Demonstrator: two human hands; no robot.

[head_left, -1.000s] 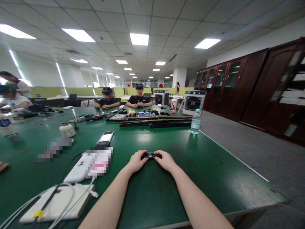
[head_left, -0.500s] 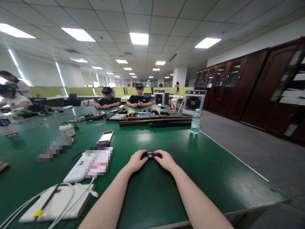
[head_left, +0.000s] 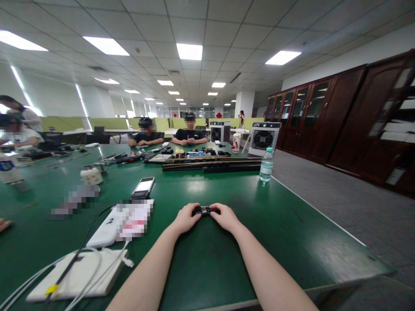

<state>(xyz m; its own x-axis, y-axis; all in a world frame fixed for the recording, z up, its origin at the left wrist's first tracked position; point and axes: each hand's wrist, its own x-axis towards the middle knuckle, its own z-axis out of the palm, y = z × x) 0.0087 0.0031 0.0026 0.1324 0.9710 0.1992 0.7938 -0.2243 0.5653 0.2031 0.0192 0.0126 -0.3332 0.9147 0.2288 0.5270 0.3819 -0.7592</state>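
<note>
A small black object (head_left: 204, 211) with a lighter middle part lies low over the green table (head_left: 201, 259), between my two hands. My left hand (head_left: 188, 219) grips its left end between thumb and fingers. At its right end, my right hand (head_left: 225, 217) holds it the same way. The fingertips partly cover both ends, and the object's details are too small to make out.
Ahead stand a water bottle (head_left: 266, 165) and long black rails (head_left: 214, 165). To the left lie a phone (head_left: 144, 186), a white power bank (head_left: 105, 226), a white box (head_left: 78, 276) with cables and a round jar (head_left: 91, 175). Several people sit or stand beyond.
</note>
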